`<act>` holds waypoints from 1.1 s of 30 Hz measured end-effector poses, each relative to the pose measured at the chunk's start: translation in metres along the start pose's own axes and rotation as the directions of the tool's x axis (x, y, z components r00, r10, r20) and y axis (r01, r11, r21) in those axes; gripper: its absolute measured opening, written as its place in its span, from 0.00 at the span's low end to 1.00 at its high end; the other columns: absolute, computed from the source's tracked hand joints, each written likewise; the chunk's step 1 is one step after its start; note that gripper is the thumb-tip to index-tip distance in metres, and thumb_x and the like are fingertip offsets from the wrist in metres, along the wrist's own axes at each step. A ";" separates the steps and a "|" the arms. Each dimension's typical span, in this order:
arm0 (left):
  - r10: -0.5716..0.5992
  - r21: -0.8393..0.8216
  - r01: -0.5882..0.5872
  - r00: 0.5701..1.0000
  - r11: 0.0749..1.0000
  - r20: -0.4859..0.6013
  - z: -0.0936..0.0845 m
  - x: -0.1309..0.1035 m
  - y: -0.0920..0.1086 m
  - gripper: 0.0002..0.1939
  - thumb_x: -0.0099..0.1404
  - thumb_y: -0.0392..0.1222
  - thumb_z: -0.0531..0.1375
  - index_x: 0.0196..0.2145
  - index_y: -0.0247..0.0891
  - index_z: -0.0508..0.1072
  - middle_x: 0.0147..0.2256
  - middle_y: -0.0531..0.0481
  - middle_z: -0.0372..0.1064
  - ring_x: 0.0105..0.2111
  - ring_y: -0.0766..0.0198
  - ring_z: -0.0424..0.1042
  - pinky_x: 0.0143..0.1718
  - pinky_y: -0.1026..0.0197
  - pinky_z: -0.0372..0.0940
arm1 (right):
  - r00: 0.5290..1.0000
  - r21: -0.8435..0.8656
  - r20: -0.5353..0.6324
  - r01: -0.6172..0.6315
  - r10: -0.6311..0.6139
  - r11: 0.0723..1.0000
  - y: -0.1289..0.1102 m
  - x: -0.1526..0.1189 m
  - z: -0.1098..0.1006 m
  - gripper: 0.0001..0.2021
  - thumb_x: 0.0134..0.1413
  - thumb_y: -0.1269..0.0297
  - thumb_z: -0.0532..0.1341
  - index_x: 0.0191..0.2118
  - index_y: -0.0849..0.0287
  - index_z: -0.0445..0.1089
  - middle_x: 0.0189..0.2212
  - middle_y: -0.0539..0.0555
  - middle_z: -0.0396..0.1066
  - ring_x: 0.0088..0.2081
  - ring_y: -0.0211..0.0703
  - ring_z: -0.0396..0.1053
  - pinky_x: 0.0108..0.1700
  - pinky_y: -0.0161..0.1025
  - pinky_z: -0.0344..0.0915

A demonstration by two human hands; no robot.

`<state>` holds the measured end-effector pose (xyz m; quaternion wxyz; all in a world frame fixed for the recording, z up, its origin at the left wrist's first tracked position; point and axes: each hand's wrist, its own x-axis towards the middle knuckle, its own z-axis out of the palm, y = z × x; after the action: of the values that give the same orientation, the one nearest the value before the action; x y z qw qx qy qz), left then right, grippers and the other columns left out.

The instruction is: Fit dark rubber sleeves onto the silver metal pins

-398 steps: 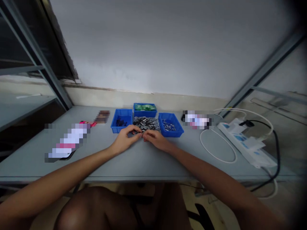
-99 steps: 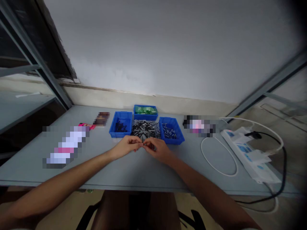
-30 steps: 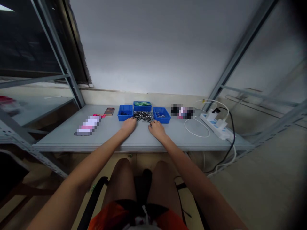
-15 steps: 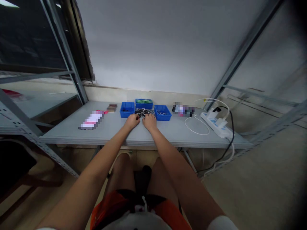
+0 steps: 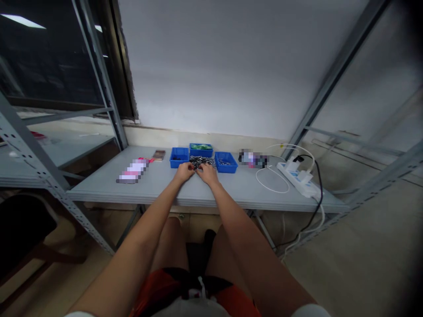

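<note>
Grip unclear: left hand (image 5: 185, 171) and right hand (image 5: 208, 173) closer than a second ago, by metal pieces (image 5: 199, 160)

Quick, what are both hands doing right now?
Left hand: curled; can't tell if it holds anything.
Right hand: at the pile of small parts; grip unclear.

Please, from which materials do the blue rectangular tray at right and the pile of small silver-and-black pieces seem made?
Blue rectangular tray: probably smooth plastic, from its even colour.

Pile of small silver-and-black pieces: bright glints suggest shiny metal; dark parts may be plastic or coated metal.
</note>
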<state>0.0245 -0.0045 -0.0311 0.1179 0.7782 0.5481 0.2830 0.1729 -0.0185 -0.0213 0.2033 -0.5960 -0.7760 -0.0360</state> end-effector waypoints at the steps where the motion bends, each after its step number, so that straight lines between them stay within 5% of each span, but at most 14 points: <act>1: -0.003 -0.010 0.003 1.000 1.000 -0.001 0.000 0.000 -0.001 0.15 0.64 0.43 0.54 0.47 0.33 0.65 0.45 0.44 0.64 0.41 0.59 0.67 0.41 0.52 0.66 | 1.000 -0.001 0.002 0.001 -0.001 1.000 0.000 0.000 0.000 0.15 0.57 0.55 0.52 0.45 0.56 0.66 0.44 0.56 0.66 0.46 0.45 0.61 0.46 0.38 0.56; 12: 0.007 -0.033 -0.006 1.000 0.999 0.013 0.004 0.004 -0.003 0.15 0.64 0.43 0.54 0.47 0.33 0.64 0.45 0.44 0.64 0.42 0.59 0.67 0.41 0.52 0.66 | 1.000 -0.022 0.022 0.015 -0.015 1.000 -0.001 -0.001 -0.001 0.15 0.59 0.58 0.50 0.48 0.53 0.67 0.46 0.57 0.64 0.49 0.46 0.59 0.48 0.40 0.55; 24: 0.156 -0.059 -0.154 0.987 0.986 0.033 0.005 0.005 -0.002 0.14 0.65 0.42 0.54 0.47 0.34 0.65 0.46 0.44 0.64 0.42 0.60 0.67 0.42 0.52 0.65 | 1.000 -0.005 0.004 0.026 -0.026 1.000 0.000 0.001 -0.002 0.13 0.60 0.64 0.49 0.44 0.55 0.69 0.43 0.56 0.67 0.46 0.42 0.62 0.47 0.37 0.56; 33: 0.102 -0.052 -0.101 0.995 0.994 0.020 0.005 0.006 -0.003 0.14 0.65 0.43 0.54 0.46 0.35 0.65 0.46 0.44 0.64 0.42 0.60 0.67 0.42 0.52 0.65 | 0.999 0.022 -0.009 0.050 -0.050 0.999 -0.002 -0.001 0.000 0.11 0.58 0.65 0.50 0.41 0.58 0.68 0.41 0.55 0.69 0.44 0.42 0.63 0.44 0.35 0.57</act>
<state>0.0264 0.0024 -0.0348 0.1293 0.8049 0.4993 0.2936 0.1710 -0.0198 -0.0213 0.2120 -0.5741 -0.7901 -0.0351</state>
